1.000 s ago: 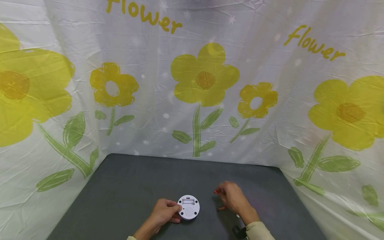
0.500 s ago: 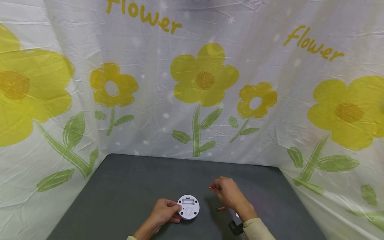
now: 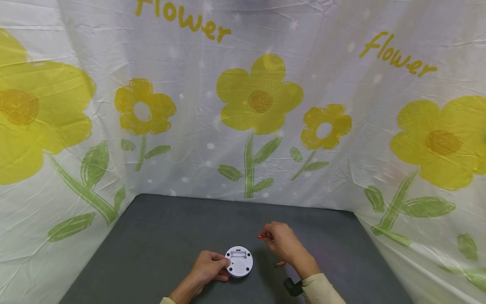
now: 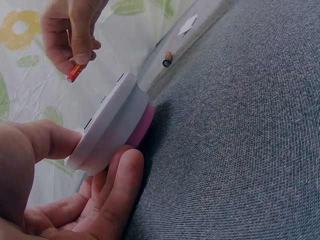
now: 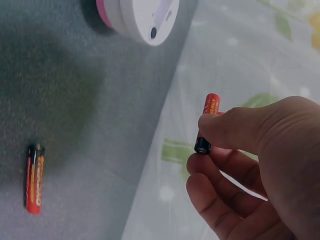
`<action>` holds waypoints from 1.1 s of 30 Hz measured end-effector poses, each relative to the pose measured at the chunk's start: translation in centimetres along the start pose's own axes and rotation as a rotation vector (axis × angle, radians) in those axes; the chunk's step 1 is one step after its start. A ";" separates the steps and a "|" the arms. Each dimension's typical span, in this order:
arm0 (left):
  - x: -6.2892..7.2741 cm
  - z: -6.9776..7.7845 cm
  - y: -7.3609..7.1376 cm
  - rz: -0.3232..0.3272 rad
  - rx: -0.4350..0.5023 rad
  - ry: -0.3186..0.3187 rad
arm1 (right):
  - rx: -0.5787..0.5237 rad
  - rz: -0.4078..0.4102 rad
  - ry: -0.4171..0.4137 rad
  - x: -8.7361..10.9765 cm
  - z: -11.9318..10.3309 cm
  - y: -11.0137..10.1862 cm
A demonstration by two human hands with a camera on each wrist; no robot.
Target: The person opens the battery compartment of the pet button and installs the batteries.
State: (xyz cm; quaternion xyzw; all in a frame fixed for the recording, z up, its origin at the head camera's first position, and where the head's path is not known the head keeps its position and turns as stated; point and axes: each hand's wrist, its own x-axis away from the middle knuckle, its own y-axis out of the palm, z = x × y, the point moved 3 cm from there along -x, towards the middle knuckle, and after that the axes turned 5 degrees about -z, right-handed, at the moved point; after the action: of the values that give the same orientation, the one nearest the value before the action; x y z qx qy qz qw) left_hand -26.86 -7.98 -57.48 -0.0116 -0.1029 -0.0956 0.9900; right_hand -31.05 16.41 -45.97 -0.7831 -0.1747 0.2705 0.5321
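Note:
A round white device [image 3: 239,267] with an uncovered battery compartment, small holes and dark feet faces up on the dark tabletop. Its lower side shows pink [image 4: 142,125] in the left wrist view. My left hand [image 3: 206,267] grips its left edge, thumb on top and fingers beneath. Up and to the right of the device, my right hand [image 3: 282,240] pinches a red and black battery [image 5: 208,122] between thumb and fingers, above the table. A second red and black battery [image 5: 34,179] lies on the table below the right hand.
A small flat white piece [image 4: 188,25] lies beyond the loose battery in the left wrist view. The dark table [image 3: 182,219] is bordered by a white curtain [image 3: 190,147] printed with yellow flowers. A black wrist-worn device [image 3: 292,288] hangs at my right sleeve.
My right hand has moved left and slightly away from me with the pinched battery, nearer the device. The left hand and the device have stayed in place.

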 end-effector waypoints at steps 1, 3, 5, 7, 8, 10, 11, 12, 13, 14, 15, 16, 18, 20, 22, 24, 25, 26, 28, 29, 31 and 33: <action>0.0 0.0 0.0 -0.001 -0.001 0.000 | -0.002 -0.003 -0.006 -0.1 -0.1 0.1; 0.0 0.1 0.0 0.000 -0.003 -0.002 | -0.011 -0.009 -0.021 -0.2 -0.4 0.2; 0.0 0.1 0.0 0.000 -0.006 -0.005 | -0.023 -0.017 -0.033 -0.4 -0.6 0.4; 0.0 0.1 0.0 0.000 -0.005 -0.008 | -0.028 -0.027 -0.044 -0.6 -0.7 0.7; 0.0 0.1 0.0 -0.001 -0.005 -0.010 | -0.034 -0.034 -0.047 -0.7 -0.8 0.9; -0.1 0.0 0.0 -0.003 -0.005 -0.012 | -0.045 -0.053 -0.041 -0.8 -0.9 1.2; -0.1 0.0 0.0 -0.004 -0.006 -0.013 | -0.048 -0.059 -0.042 -0.9 -0.9 1.3; -0.1 0.0 0.0 -0.005 -0.004 -0.013 | -0.051 -0.064 -0.041 -0.9 -1.0 1.4; -0.1 0.0 0.0 -0.005 -0.004 -0.015 | -0.055 -0.068 -0.041 -1.0 -1.1 1.5; -0.1 0.0 0.0 -0.005 -0.003 -0.016 | -0.058 -0.071 -0.042 -1.0 -1.2 1.6; -0.1 0.0 0.0 -0.005 -0.002 -0.016 | -0.059 -0.072 -0.047 -1.1 -1.3 1.7; -0.1 0.0 0.0 -0.004 -0.001 -0.016 | -0.059 -0.075 -0.049 -1.2 -1.4 1.8; 0.0 0.1 0.0 -0.004 0.002 -0.016 | -0.053 -0.079 -0.056 -1.3 -1.6 2.1; 0.0 0.1 0.0 -0.005 0.003 -0.016 | -0.055 -0.088 -0.062 -1.3 -1.8 2.4; 0.0 0.1 0.0 -0.004 0.000 -0.018 | -0.064 -0.103 -0.066 -1.3 -2.0 2.7; 0.0 0.1 0.0 -0.003 -0.002 -0.020 | -0.076 -0.107 -0.079 -1.3 -2.3 2.9; 0.0 0.1 0.0 -0.003 -0.002 -0.017 | -0.083 -0.108 -0.084 -1.2 -2.5 2.9; 0.0 0.1 0.0 -0.003 -0.003 -0.017 | -0.084 -0.105 -0.093 -1.2 -2.7 3.0; 0.0 0.1 0.0 -0.004 -0.002 -0.016 | -0.079 -0.095 -0.112 -1.1 -3.0 3.1; 0.0 0.1 0.0 -0.004 -0.003 -0.016 | -0.073 -0.093 -0.119 -1.1 -3.1 3.1; 0.0 0.1 0.0 -0.005 -0.002 -0.014 | -0.061 -0.095 -0.120 -1.1 -3.3 3.3; 0.0 0.2 0.0 -0.002 -0.007 -0.021 | -0.054 -0.102 -0.119 -1.1 -3.2 3.6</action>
State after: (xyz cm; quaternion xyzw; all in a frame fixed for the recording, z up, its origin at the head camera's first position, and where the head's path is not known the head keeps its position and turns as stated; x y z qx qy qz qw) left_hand -26.86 -7.97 -57.32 -0.0161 -0.1128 -0.0967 0.9888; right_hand -30.01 12.03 -48.13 -0.7699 -0.2530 0.2840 0.5124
